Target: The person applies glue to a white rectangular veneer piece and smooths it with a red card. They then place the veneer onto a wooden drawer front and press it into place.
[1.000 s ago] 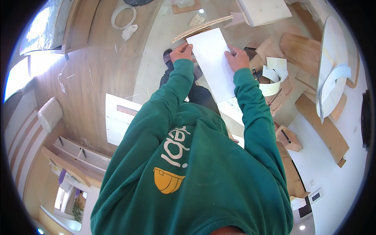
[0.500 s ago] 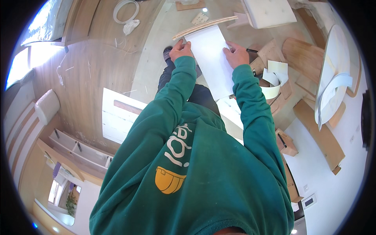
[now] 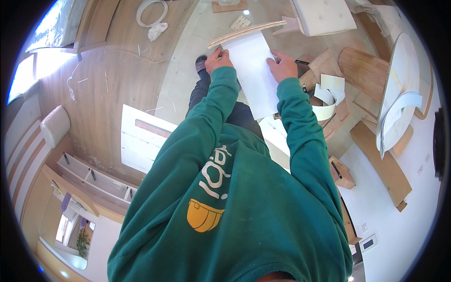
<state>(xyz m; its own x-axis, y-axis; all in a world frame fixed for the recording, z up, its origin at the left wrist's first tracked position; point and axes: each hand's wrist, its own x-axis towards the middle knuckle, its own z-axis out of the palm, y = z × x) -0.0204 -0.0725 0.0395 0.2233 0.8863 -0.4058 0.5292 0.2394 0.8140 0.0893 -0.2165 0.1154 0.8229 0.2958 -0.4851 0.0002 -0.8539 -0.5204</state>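
Observation:
A long white rectangular sheet [image 3: 254,77] stretches out in front of me, its near end close to my knees. At its far end runs a slightly curved wooden strip [image 3: 246,33] with layered, plywood-like edges; I cannot tell whether the two are joined. My left hand [image 3: 219,60] is closed on the sheet's left edge, near the strip. Opposite it, my right hand [image 3: 282,66] grips the right edge, thumb on the white face and fingers partly hidden. Both arms are in green sleeves.
Brown boards [image 3: 362,74] and a curled white strip [image 3: 325,110] lie to the right. A large oval white panel [image 3: 399,89] leans near the wall. A white cushioned piece [image 3: 323,16] stands far right. On the left floor are a coiled white hose [image 3: 139,15] and a white board [image 3: 134,150].

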